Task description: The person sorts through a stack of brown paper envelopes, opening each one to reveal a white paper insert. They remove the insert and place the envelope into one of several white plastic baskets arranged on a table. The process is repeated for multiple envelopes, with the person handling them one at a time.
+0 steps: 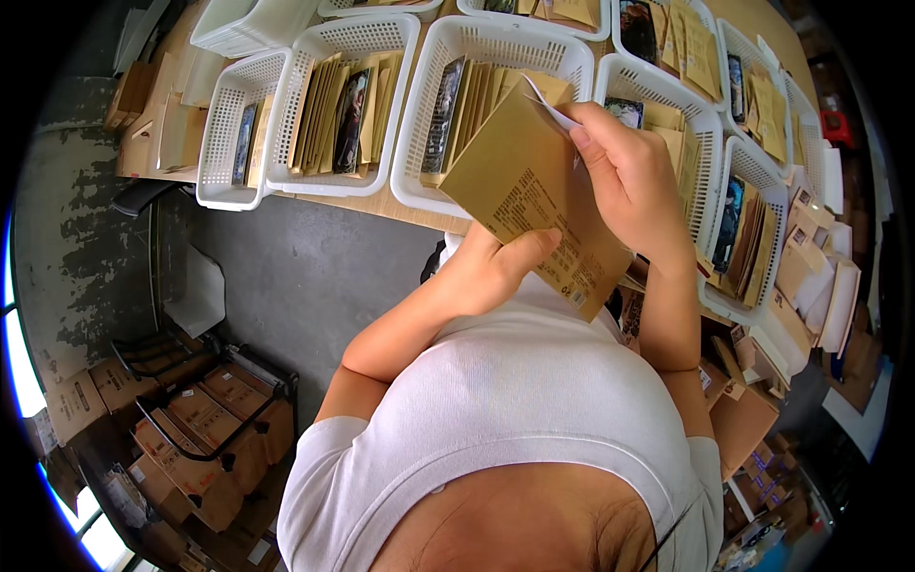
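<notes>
A flat brown kraft-paper envelope with printed writing is tilted in front of my chest. My left hand grips its lower left edge, the thumb lying over the printed face. At the upper right edge, my right hand pinches a white paper piece between thumb and fingers; how far this piece goes into the envelope is hidden. Behind the envelope stands a white perforated plastic basket holding upright kraft envelopes and a dark picture-printed packet.
More white baskets with envelopes and dark picture packets line the wooden table. Opened cartons and stacked white and brown boxes are at the right. Lower left, a black-framed cart stands by cardboard boxes.
</notes>
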Demonstrator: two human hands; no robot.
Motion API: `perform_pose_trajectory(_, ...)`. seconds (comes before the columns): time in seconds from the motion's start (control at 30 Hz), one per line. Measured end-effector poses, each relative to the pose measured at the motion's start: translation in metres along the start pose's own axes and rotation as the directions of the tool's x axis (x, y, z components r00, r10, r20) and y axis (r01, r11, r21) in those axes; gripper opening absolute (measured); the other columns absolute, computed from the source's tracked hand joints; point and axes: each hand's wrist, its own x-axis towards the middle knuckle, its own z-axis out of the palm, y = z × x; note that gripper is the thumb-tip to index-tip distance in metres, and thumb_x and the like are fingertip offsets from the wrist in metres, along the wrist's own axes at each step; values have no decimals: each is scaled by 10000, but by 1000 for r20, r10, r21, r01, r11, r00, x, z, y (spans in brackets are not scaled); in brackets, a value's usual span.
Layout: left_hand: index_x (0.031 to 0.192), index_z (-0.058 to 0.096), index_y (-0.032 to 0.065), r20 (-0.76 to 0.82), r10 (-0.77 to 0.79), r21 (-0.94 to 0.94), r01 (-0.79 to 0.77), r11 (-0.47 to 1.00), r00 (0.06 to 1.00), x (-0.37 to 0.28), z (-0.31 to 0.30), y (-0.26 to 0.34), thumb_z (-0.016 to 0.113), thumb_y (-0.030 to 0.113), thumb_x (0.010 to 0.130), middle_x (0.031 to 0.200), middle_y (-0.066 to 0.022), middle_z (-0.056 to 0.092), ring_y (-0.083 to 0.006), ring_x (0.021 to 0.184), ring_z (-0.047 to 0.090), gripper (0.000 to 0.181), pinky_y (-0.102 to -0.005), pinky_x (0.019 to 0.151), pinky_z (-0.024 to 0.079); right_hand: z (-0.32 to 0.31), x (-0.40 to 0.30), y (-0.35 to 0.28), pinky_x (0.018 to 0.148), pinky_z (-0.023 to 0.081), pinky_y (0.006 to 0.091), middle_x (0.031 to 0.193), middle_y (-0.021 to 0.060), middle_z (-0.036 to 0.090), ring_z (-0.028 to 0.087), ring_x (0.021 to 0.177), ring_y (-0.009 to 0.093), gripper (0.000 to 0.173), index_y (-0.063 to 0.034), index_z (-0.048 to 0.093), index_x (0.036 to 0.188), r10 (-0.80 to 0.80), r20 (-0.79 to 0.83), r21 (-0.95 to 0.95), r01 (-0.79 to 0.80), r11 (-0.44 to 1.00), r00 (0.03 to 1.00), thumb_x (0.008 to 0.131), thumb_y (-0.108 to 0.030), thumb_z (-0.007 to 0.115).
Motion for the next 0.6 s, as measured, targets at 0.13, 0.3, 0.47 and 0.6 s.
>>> perform_pose_trajectory(0.13,1130,493,-23,18,4,0,-4,1000,1000,1,0,0,507,76,828,1041,-86,558,-164,939,530,318,-311,791,451,-2,0,4,460,401,341,611,151,555,552,508,285,95,-40,562,913,26,7,97,-27,995,1000,873,-117,524)
perform_pose_trajectory(0.3,1121,498,-20,17,4,16,-4,1000,1000,2,0,-1,512,69,818,1028,-84,558,-166,930,528,316,-306,784,451,-6,3,7,458,374,309,589,147,520,475,472,260,128,-4,518,855,15,56,209,-27,978,998,895,-124,501)
perform_pose_trajectory(0.47,1106,504,-16,19,-10,11,10,1000,1000,2,0,1,523,71,811,1008,-76,556,-160,912,525,308,-302,768,452,-8,3,12,455,353,282,578,131,487,401,466,196,130,1,507,845,14,92,261,-38,964,996,903,-114,488)
perform_pose_trajectory(0.6,1103,505,-17,17,-12,-4,12,1000,1000,3,0,0,529,77,810,1003,-76,556,-161,904,526,309,-302,762,453,-7,3,18,459,346,269,572,121,475,394,471,161,124,-1,518,858,-5,96,296,-23,955,995,904,-111,485)
